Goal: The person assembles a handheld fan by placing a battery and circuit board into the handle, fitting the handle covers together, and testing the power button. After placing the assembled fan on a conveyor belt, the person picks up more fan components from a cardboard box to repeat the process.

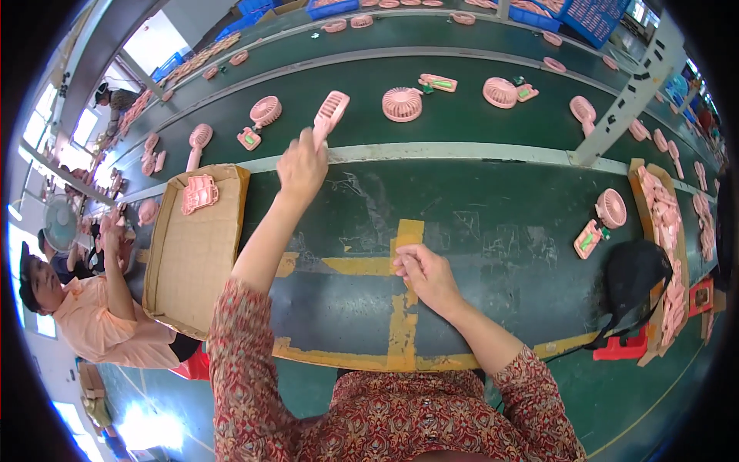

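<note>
Reaching out over the near edge of the conveyor belt, my left hand (302, 169) is closed around the lower end of a pink handheld fan (331, 114). Its slotted head points up and away and looks narrow from this angle. My right hand (427, 279) rests near the middle of the dark green worktable (477, 231), its fingers curled together beside a strip of yellow tape (410, 231). Whether anything small sits in those fingers is hidden. Beyond my left hand, a round pink fan (265, 110) lies on the belt, and another fan (402, 104) lies to the right.
A cardboard tray (192, 262) holding one pink piece (200, 194) stands left. At right lie a fan with a green-marked part (611, 208), a black bag (635, 277) and a box of pink parts (668, 296). A metal post (627, 100) rises right. A co-worker (115, 316) sits left.
</note>
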`<state>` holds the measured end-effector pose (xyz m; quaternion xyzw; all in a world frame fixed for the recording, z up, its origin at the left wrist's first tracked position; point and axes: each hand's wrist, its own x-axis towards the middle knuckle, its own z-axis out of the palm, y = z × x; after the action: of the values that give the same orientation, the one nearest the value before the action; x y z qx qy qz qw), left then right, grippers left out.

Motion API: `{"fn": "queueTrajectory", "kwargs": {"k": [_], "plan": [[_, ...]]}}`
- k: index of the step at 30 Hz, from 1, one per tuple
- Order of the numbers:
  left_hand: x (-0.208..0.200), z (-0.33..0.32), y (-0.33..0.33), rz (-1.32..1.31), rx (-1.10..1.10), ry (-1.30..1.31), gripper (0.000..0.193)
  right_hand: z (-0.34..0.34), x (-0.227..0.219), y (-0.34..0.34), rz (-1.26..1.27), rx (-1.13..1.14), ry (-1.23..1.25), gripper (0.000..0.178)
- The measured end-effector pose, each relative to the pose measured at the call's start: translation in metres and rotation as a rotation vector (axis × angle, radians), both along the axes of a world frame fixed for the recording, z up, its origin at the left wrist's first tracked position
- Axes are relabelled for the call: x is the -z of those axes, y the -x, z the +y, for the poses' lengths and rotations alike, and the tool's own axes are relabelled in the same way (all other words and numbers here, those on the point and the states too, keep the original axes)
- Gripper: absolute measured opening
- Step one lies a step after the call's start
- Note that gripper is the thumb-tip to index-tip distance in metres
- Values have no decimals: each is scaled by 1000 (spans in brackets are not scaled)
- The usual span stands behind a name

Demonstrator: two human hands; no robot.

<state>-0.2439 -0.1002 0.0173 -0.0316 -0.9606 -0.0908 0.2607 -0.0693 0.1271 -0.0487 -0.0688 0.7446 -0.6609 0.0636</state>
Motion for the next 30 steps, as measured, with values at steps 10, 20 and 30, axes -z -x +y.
{"fn": "queueTrajectory", "kwargs": {"k": [10, 20, 30], "plan": [[62, 81, 128, -65, 69, -168, 84, -4, -4, 3, 30, -25, -61, 16], [49, 163, 142, -299, 177, -264, 96, -6, -2, 4, 39, -29, -57, 16], [-3, 123, -27, -156, 581, -390, 76, 0, -4, -5, -33, -14, 72, 17]]}}
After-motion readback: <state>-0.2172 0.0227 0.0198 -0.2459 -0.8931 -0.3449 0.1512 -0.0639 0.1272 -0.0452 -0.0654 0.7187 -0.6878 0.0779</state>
